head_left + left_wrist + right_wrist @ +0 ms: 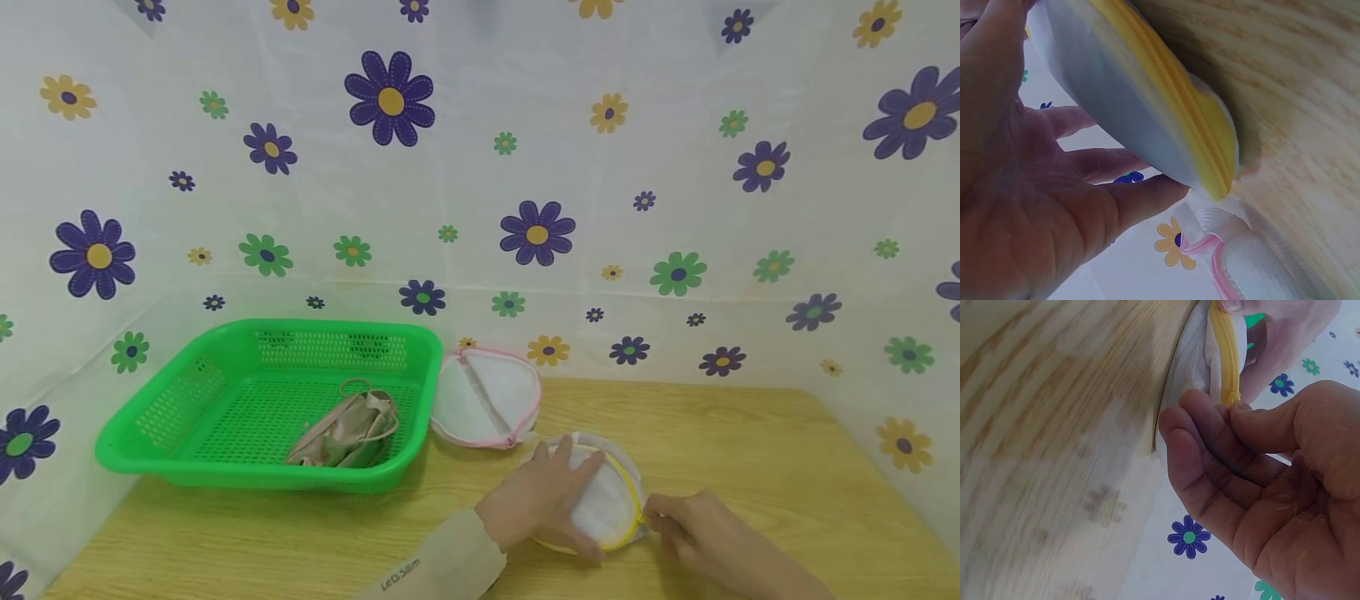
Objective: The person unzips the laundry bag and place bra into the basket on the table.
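Facing one yellow-trimmed mesh bag (611, 504) on the table (750, 467), one pink-trimmed bag (487, 396) and one basket (262, 477) holding one pouch (341, 433), I lay my spread left hand (543, 496) on the first and pinch its zipper pull (1232, 397) with my right hand (701, 527).

Part of the yellow-zipped mesh bag (611, 500) is hidden under the left hand (551, 496), and the left wrist view cuts off its upper end. At the bag's right side, the right hand (701, 529) covers the tab of the zipper slider (1231, 397), probably pinched. Behind the bag, the green basket (431, 375) overlaps the pink-edged mesh bag (517, 392). In front, the head view crops the counter (720, 442).
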The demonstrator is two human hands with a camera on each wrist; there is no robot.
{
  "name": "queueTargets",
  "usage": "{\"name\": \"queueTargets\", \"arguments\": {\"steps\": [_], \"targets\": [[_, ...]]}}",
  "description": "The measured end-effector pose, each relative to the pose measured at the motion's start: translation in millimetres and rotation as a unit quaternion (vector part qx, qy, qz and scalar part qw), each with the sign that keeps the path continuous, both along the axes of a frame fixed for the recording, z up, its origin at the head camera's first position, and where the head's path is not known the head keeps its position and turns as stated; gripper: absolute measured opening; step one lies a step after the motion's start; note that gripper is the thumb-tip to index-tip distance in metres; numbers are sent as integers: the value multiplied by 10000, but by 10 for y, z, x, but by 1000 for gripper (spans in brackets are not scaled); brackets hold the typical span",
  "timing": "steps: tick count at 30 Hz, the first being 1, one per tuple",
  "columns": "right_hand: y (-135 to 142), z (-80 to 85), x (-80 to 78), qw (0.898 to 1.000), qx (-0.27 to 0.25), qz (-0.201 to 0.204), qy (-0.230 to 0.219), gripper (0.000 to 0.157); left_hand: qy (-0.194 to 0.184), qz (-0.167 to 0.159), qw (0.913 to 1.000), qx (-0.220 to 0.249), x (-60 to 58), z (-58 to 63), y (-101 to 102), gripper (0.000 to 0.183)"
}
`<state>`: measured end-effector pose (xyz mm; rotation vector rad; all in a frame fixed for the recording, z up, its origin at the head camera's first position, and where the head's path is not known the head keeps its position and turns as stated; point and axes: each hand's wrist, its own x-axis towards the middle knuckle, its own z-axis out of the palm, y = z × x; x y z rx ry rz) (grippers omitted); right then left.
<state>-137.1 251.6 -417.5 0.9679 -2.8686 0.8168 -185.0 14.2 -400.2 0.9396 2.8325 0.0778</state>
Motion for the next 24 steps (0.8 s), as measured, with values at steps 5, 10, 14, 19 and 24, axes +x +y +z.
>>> {"name": "queueTargets", "arguments": {"steps": [5, 10, 14, 19, 24], "targets": [[12, 4, -4, 9999, 82, 3, 90, 30, 19, -13, 10000, -9, -6, 0, 4, 114], [29, 3, -20, 9993, 189, -181, 284, 31, 45, -63, 9999, 90, 28, -23, -42, 109], [72, 9, -60, 9987, 132, -453, 200, 28, 170, -225, 9996, 30, 99, -51, -121, 100], [140, 15, -110, 9967, 130, -633, 497, 27, 532, -614, 9967, -67, 186, -40, -222, 89], [153, 32, -127, 9961, 132, -815, 313, 26, 1010, -1202, 9875, -121, 167, -32, -273, 82]]}}
